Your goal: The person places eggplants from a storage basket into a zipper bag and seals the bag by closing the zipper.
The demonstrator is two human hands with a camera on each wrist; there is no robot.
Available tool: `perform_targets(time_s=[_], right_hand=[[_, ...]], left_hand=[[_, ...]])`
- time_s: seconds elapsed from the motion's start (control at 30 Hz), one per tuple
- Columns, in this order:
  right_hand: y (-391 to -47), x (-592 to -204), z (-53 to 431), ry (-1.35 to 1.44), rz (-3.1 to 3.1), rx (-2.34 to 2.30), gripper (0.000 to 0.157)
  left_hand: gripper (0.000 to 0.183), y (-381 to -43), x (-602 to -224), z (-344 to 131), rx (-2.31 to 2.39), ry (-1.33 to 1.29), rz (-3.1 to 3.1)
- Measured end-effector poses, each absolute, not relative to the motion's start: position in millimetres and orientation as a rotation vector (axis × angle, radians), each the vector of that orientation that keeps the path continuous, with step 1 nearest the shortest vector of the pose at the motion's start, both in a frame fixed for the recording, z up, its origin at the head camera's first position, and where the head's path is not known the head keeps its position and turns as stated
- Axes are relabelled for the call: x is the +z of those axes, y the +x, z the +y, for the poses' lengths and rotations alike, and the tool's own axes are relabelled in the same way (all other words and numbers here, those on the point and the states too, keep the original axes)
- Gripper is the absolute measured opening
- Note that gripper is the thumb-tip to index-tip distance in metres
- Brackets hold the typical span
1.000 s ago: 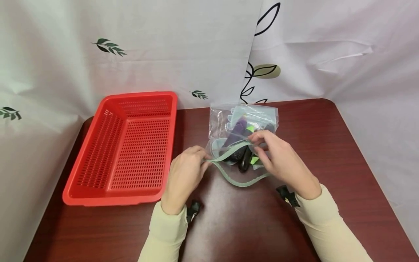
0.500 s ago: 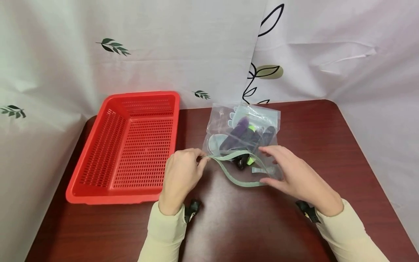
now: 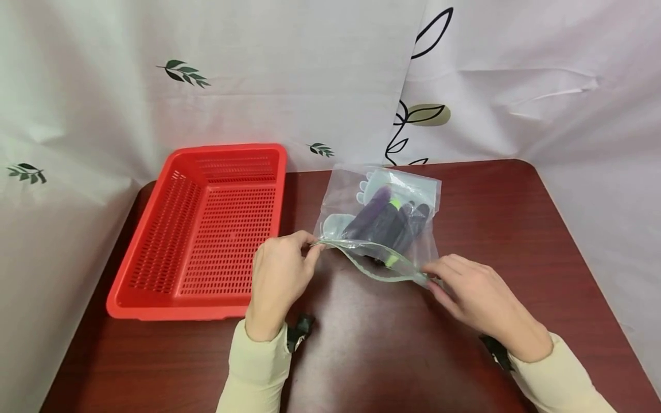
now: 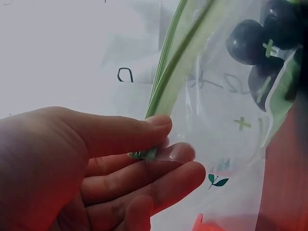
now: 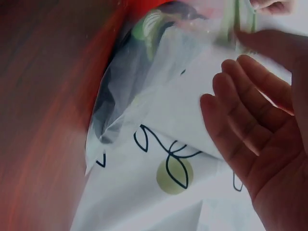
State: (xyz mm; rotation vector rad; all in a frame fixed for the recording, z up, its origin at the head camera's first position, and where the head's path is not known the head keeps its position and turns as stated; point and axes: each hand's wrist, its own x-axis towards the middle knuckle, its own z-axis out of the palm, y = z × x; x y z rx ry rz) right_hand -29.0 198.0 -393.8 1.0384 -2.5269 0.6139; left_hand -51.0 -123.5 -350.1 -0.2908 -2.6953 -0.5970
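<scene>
A clear zip bag (image 3: 330,189) with a pale green zip strip lies on the table, its mouth facing me and partly parted. Inside show several long dark purple eggplants (image 3: 368,215) with bright green bits; their rounded dark ends appear in the left wrist view. My left hand (image 3: 281,275) pinches the left end of the zip strip (image 4: 168,91) between thumb and fingers. At the right end of the strip, my right hand (image 3: 472,289) holds the corner with thumb and index finger, while its other fingers (image 5: 236,120) are loosely bent.
A red perforated basket (image 3: 227,241) stands on the table to the left, close to my left hand. White cloth (image 3: 258,74) with leaf prints hangs behind the dark red-brown table (image 3: 361,355) and along its sides.
My right hand has moved from the mouth's far edge, rightward and toward me, to the right corner, taking hold of it. The mouth has narrowed. My left hand keeps its pinch.
</scene>
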Motion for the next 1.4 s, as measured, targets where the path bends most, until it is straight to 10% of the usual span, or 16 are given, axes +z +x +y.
perform_targets(time_s=[0.7, 0.9, 1.27, 1.4], right_hand=[[-27, -408, 209, 0.915, -2.547, 0.615, 0.017], [-34, -402, 220, 0.714, -2.410, 0.751, 0.044], [-47, -393, 231, 0.685, -2.305, 0.953, 0.022], [-48, -389, 235, 0.690, -2.352, 0.952, 0.044]], left_hand=[[0.009, -48, -343, -135, -0.720, -0.319, -2.700], [0.008, -48, -340, -141, -0.738, -0.309, -2.717], [0.008, -45, -341, -142, -0.603, -0.349, -2.863], [0.007, -45, -342, -135, -0.587, -0.426, -2.875]])
